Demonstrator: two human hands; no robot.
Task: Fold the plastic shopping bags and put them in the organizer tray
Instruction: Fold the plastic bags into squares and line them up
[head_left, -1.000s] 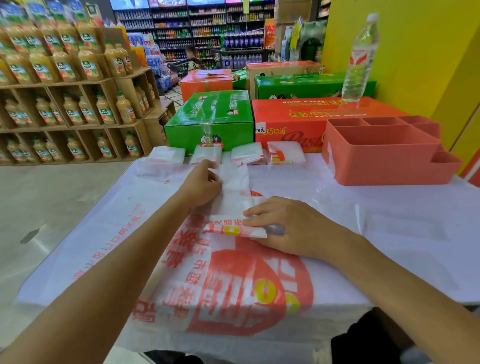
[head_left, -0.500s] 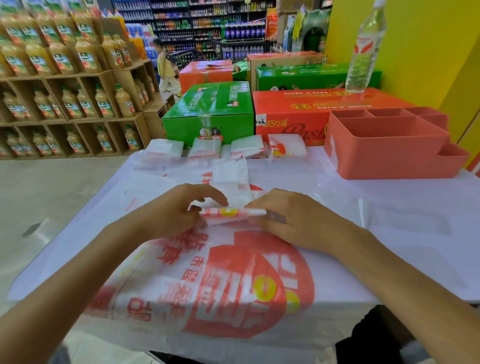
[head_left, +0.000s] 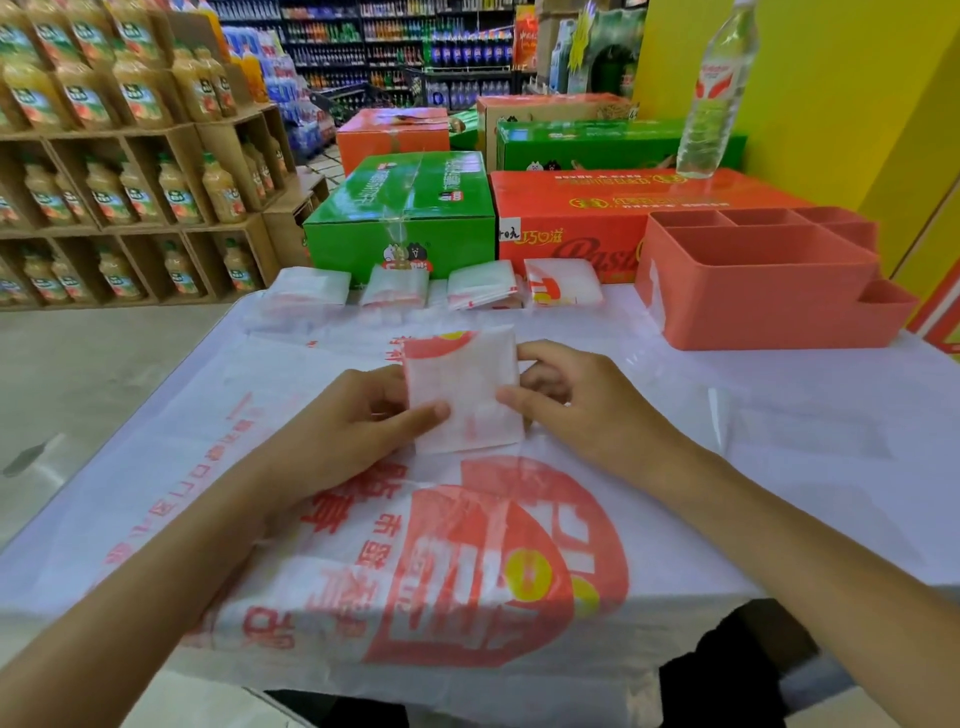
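Head view: I saw the left hand (head_left: 358, 426) and right hand (head_left: 576, 410) both pinching one folded bag (head_left: 462, 389), thumbs on top, lifted a bit over the middle of the tabletop (head_left: 779, 467). Four folded bags (head_left: 436, 286) sat in a row along the far edge. Salmon tray (head_left: 758, 291) stood at the far right corner, its compartments bare. Printed bags (head_left: 467, 571) lay spread flat along the near edge.
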